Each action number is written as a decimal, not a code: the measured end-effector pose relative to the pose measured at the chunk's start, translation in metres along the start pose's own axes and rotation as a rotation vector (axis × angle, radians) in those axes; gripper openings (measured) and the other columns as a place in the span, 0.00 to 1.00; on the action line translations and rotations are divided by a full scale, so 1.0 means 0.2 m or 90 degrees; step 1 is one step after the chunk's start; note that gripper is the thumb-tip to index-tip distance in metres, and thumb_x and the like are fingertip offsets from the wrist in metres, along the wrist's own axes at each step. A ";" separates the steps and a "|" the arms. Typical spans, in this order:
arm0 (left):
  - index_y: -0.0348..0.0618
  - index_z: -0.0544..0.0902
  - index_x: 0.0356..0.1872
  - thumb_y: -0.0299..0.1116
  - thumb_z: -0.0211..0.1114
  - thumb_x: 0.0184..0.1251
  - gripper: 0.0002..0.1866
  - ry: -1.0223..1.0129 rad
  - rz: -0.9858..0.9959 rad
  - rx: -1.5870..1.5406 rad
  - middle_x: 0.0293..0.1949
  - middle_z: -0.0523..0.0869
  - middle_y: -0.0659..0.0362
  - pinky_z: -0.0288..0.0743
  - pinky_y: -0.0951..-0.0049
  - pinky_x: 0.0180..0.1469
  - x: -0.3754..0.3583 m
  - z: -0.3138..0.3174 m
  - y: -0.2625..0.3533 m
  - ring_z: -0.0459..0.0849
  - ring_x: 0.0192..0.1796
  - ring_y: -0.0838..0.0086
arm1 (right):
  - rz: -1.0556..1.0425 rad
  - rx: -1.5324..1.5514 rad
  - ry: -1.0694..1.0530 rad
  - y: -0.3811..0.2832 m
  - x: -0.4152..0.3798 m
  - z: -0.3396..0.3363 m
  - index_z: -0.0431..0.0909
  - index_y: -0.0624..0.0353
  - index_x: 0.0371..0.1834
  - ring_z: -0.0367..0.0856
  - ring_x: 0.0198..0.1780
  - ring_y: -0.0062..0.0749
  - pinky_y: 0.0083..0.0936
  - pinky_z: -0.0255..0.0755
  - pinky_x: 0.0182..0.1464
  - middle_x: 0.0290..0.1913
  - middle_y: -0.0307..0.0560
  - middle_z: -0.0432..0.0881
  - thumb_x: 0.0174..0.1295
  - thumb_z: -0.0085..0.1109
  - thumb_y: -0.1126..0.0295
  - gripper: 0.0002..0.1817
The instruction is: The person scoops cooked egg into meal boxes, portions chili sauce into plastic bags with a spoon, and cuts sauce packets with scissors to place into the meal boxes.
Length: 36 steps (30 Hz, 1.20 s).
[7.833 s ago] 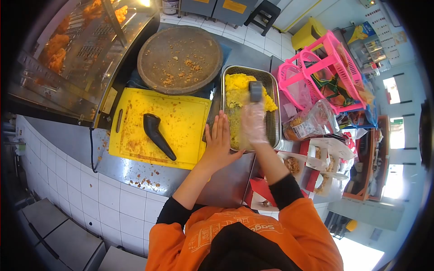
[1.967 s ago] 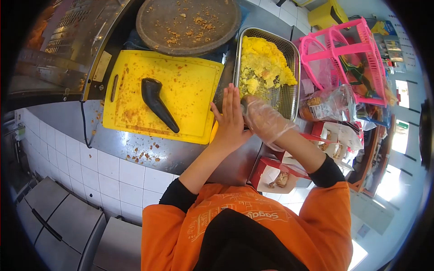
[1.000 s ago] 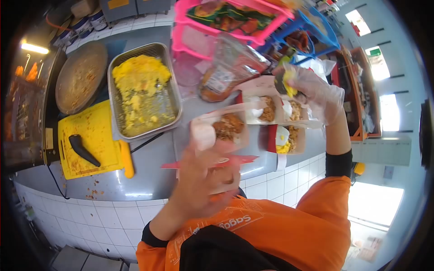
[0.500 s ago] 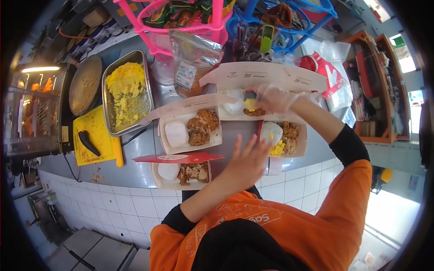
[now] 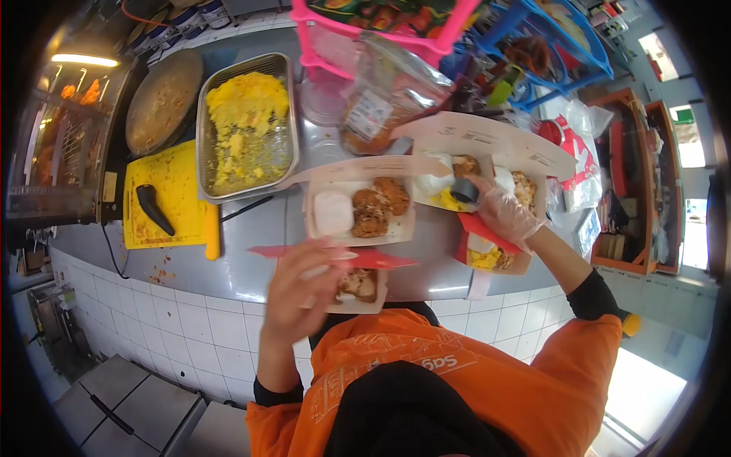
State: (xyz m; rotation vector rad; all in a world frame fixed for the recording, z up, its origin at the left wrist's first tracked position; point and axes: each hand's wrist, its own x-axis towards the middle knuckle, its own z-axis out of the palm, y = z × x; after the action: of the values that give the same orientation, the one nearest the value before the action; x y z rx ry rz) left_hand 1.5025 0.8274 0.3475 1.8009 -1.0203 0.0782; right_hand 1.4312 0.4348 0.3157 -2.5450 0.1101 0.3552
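My right hand, in a clear plastic glove, grips a small dark grey cup-like piece above scrambled egg in the back right meal box. Rice and fried chicken lie in that box too. Bare and slightly blurred, my left hand has its fingers apart over the red lid flap of the front left box, which holds chicken. Between them stands an open box with a white rice mound and fried chicken. Below my right hand is a box with egg and a red flap.
A metal tray of scrambled egg stands left, beside a round pan. A yellow cutting board carries a black curved handle. Pink and blue baskets and a plastic food bag line the back.
My left hand has moved left to the front left box's red flap. My right hand has come lower and nearer with the dark piece. The view has shifted, moving the counter items rightward.
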 end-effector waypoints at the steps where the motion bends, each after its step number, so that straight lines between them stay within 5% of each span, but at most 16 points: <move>1: 0.37 0.82 0.46 0.17 0.59 0.58 0.14 0.090 -0.049 -0.063 0.50 0.84 0.46 0.74 0.59 0.57 -0.04 -0.09 -0.07 0.80 0.57 0.55 | -0.027 -0.069 -0.003 0.00 0.02 0.02 0.64 0.56 0.68 0.75 0.54 0.54 0.40 0.70 0.59 0.55 0.60 0.73 0.55 0.52 0.83 0.33; 3: 0.38 0.79 0.53 0.19 0.57 0.62 0.17 0.204 -0.141 -0.097 0.52 0.83 0.47 0.69 0.60 0.63 -0.07 -0.28 -0.18 0.79 0.59 0.57 | 0.094 -0.025 -0.062 -0.09 0.07 0.01 0.70 0.58 0.61 0.72 0.61 0.58 0.35 0.69 0.62 0.67 0.64 0.67 0.56 0.53 0.81 0.26; 6: 0.35 0.74 0.60 0.25 0.59 0.66 0.21 0.266 -0.290 -0.004 0.59 0.77 0.45 0.62 0.62 0.67 -0.07 -0.49 -0.48 0.73 0.64 0.56 | 0.137 -0.013 -0.069 -0.15 -0.01 -0.27 0.72 0.60 0.60 0.74 0.60 0.51 0.32 0.70 0.61 0.66 0.60 0.69 0.52 0.58 0.78 0.27; 9: 0.31 0.65 0.67 0.34 0.63 0.67 0.30 0.212 -0.360 0.072 0.69 0.66 0.42 0.57 0.60 0.70 -0.12 -0.60 -0.85 0.65 0.70 0.54 | -0.057 -0.248 -0.108 -0.80 0.20 -0.47 0.73 0.59 0.59 0.75 0.59 0.46 0.31 0.71 0.59 0.64 0.55 0.72 0.54 0.63 0.70 0.26; 14: 0.34 0.46 0.75 0.56 0.75 0.48 0.62 0.076 -0.298 0.299 0.74 0.52 0.39 0.41 0.39 0.73 -0.04 -0.56 -1.06 0.51 0.77 0.48 | 0.044 0.066 -0.079 -1.62 0.87 0.02 0.65 0.61 0.62 0.79 0.54 0.48 0.37 0.76 0.50 0.57 0.60 0.77 0.57 0.64 0.67 0.30; 16: 0.32 0.43 0.75 0.61 0.75 0.43 0.68 0.084 -0.288 0.289 0.75 0.49 0.39 0.37 0.35 0.73 -0.05 -0.53 -1.13 0.48 0.78 0.48 | 0.013 -0.293 -0.101 -1.54 1.33 0.29 0.62 0.67 0.61 0.82 0.50 0.54 0.42 0.76 0.49 0.50 0.66 0.80 0.61 0.59 0.70 0.27; 20: 0.29 0.43 0.74 0.68 0.74 0.36 0.73 0.064 -0.288 0.282 0.75 0.49 0.38 0.38 0.37 0.73 -0.07 -0.54 -1.16 0.47 0.78 0.49 | 0.018 -0.395 -0.094 -1.53 1.55 0.69 0.49 0.79 0.69 0.85 0.41 0.55 0.44 0.79 0.42 0.40 0.68 0.82 0.65 0.48 0.74 0.32; 24: 0.28 0.42 0.74 0.66 0.75 0.36 0.73 0.060 -0.288 0.199 0.76 0.47 0.38 0.37 0.38 0.74 -0.07 -0.59 -1.18 0.46 0.78 0.49 | -0.060 -0.312 -0.150 -1.55 1.44 0.83 0.49 0.80 0.68 0.85 0.41 0.52 0.40 0.80 0.38 0.40 0.68 0.82 0.66 0.40 0.77 0.28; 26: 0.28 0.42 0.74 0.64 0.76 0.36 0.73 0.047 -0.268 0.196 0.76 0.46 0.38 0.37 0.39 0.74 -0.09 -0.61 -1.19 0.45 0.79 0.49 | 0.189 0.127 -0.162 -1.60 1.58 0.73 0.47 0.80 0.69 0.85 0.43 0.53 0.41 0.79 0.41 0.41 0.71 0.82 0.66 0.37 0.77 0.29; 29: 0.28 0.40 0.74 0.60 0.79 0.34 0.74 0.046 -0.255 0.152 0.76 0.45 0.38 0.36 0.41 0.75 -0.11 -0.61 -1.22 0.43 0.79 0.48 | 0.182 -0.076 -0.170 -1.86 1.56 0.66 0.45 0.80 0.69 0.84 0.45 0.55 0.41 0.77 0.45 0.42 0.72 0.81 0.66 0.36 0.78 0.29; 31: 0.29 0.40 0.74 0.58 0.80 0.34 0.74 0.045 -0.261 0.124 0.76 0.44 0.39 0.35 0.41 0.75 -0.11 -0.62 -1.23 0.43 0.79 0.48 | -0.028 -0.329 -0.229 -1.82 1.39 0.86 0.47 0.77 0.70 0.84 0.45 0.55 0.41 0.76 0.46 0.42 0.70 0.81 0.66 0.38 0.79 0.29; 35: 0.30 0.39 0.75 0.52 0.82 0.35 0.72 0.055 -0.257 0.076 0.76 0.43 0.39 0.35 0.42 0.75 -0.11 -0.64 -1.22 0.42 0.79 0.48 | -0.170 -0.173 -0.132 -1.58 1.45 0.76 0.52 0.74 0.69 0.82 0.42 0.59 0.42 0.76 0.44 0.36 0.73 0.79 0.61 0.42 0.83 0.31; 36: 0.31 0.39 0.75 0.50 0.82 0.35 0.72 0.057 -0.254 0.064 0.76 0.43 0.40 0.35 0.42 0.75 -0.11 -0.64 -1.22 0.42 0.79 0.48 | -0.055 -0.230 -0.140 -1.58 1.50 0.73 0.55 0.72 0.66 0.83 0.40 0.59 0.43 0.76 0.42 0.33 0.71 0.80 0.63 0.42 0.80 0.26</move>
State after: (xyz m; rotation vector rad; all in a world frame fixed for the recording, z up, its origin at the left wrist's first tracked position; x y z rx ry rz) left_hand 1.7011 0.9712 0.2184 2.0419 -0.5885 -0.0359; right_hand 1.7341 0.7783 0.2806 -2.8295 -0.1608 0.6690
